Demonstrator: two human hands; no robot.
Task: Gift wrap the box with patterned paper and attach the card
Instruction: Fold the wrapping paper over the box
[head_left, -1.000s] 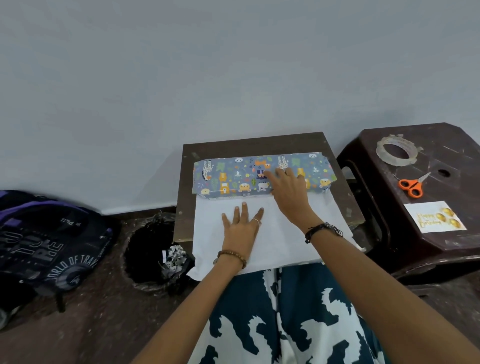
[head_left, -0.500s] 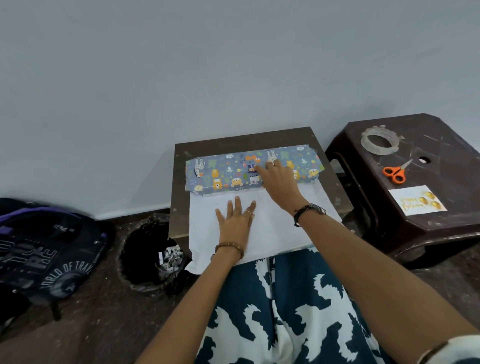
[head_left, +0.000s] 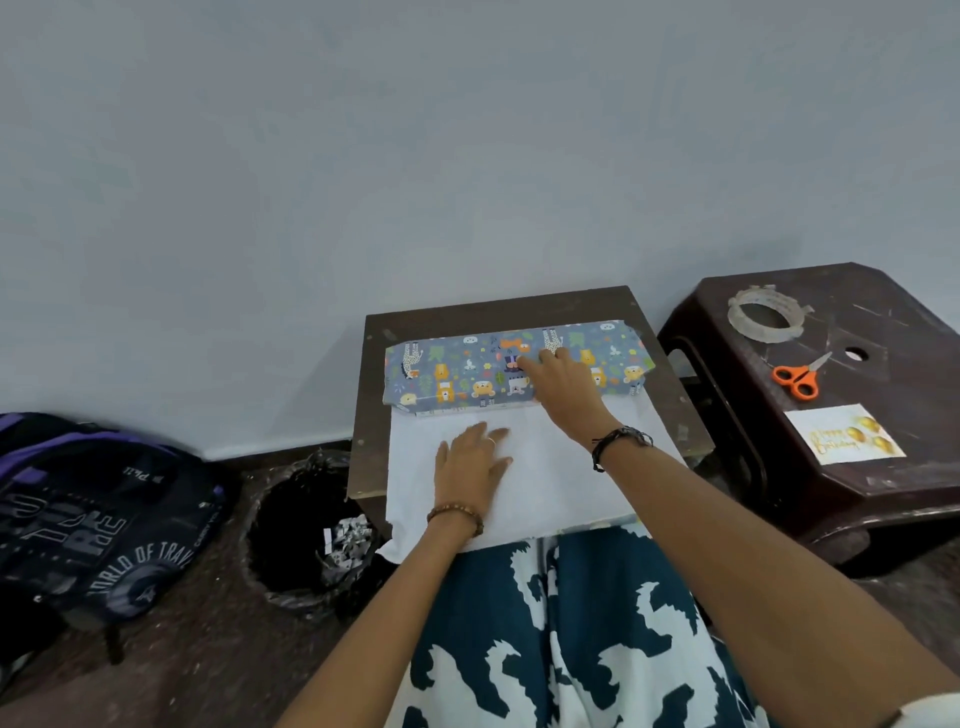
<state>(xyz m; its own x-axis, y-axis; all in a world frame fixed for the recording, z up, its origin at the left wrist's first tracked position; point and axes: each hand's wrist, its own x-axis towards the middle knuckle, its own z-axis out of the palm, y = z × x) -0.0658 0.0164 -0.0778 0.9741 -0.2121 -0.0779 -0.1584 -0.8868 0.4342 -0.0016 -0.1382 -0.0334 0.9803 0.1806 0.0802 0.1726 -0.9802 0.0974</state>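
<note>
A long box (head_left: 467, 371) lies across the far half of a small brown table (head_left: 498, 306), covered on top by blue paper with cartoon animals. The paper's white underside (head_left: 561, 467) spreads toward me over the table's near edge. My right hand (head_left: 563, 382) presses flat on the box's top near its middle. My left hand (head_left: 472, 465) rests flat on the white sheet just in front of the box. A white birthday card (head_left: 844, 434) with gold balloons lies on the dark stool (head_left: 883, 483) at right.
On the stool also lie a tape roll (head_left: 768, 320) and orange scissors (head_left: 797, 376). A black-lined waste bin (head_left: 311, 530) with paper scraps stands left of the table, a dark backpack (head_left: 88, 519) farther left. A plain wall rises behind.
Both hands stay pressed on the box and the paper. My left fingers have drawn closer together. The view has shifted slightly.
</note>
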